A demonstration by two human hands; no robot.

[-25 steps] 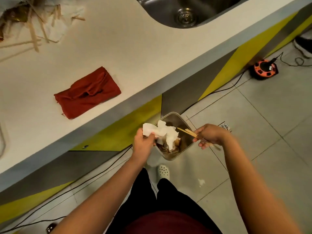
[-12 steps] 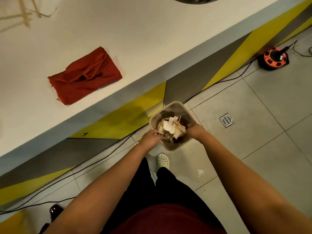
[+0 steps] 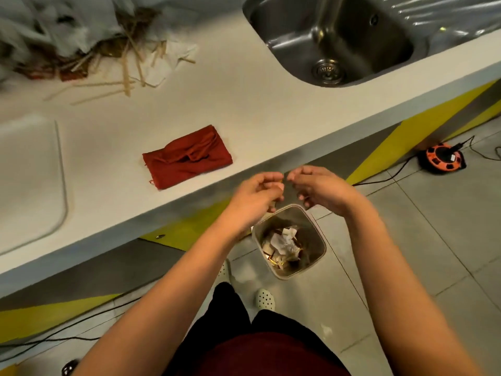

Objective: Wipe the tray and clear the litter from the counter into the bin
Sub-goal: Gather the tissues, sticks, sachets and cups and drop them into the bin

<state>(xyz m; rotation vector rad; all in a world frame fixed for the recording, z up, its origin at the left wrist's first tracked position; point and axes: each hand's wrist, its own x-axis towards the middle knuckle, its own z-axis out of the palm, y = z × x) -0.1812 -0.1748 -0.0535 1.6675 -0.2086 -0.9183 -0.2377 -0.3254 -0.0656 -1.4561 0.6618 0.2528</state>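
Note:
Both my hands hover just above the small bin [image 3: 298,217] on the floor, in front of the counter's edge. My left hand [image 3: 254,196] and my right hand [image 3: 322,191] have loosely curled fingers with the fingertips nearly meeting, and I see nothing held in either. The bin holds crumpled white paper and brown scraps. On the counter, a pile of litter [image 3: 108,55] with wooden sticks, paper and plastic lies at the back left. A pale tray [image 3: 32,185] sits at the left edge. A folded red cloth [image 3: 187,157] lies near the counter's front.
A steel sink [image 3: 339,36] is set into the counter at the back right. An orange cable reel [image 3: 440,157] and its cords lie on the tiled floor to the right. My feet in white clogs stand beside the bin.
The white paper and wooden sticks left my hands and dropped into the bin. Both hands then rose from the bin's rim, and my view tilted up towards the counter.

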